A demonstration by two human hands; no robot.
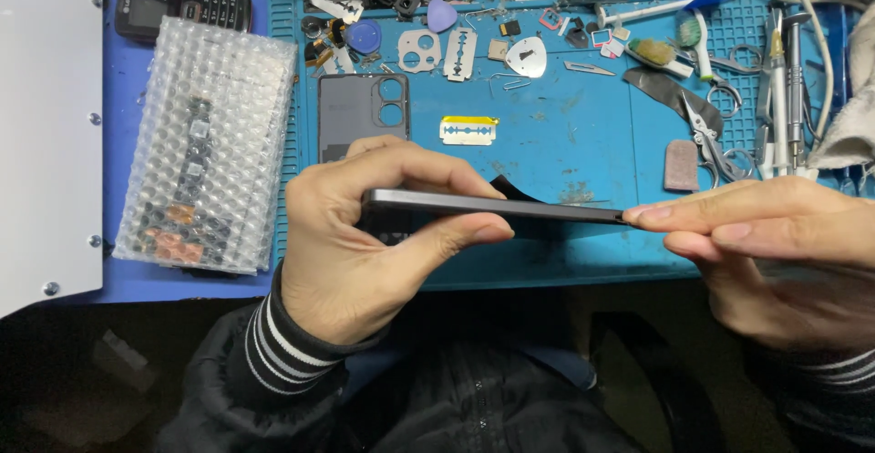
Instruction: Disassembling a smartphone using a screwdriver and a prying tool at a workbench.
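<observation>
A thin dark smartphone (474, 205) is held edge-on above the blue work mat (583, 143). My left hand (365, 234) grips its left end between thumb and fingers. My right hand (775, 243) pinches the phone's right end with thumb and fingertips. A dark flap sticks up a little from the phone's middle, behind the upper edge. A grey phone back cover (360, 111) with camera holes lies on the mat just beyond my left hand.
A bubble-wrap pouch (210, 143) with parts inside lies at the left, with an old keypad phone (182, 5) behind it. A yellow-wrapped razor blade (468, 130), scissors (706, 129), tweezers, picks and several small parts litter the mat's far side. A white panel (46, 125) stands far left.
</observation>
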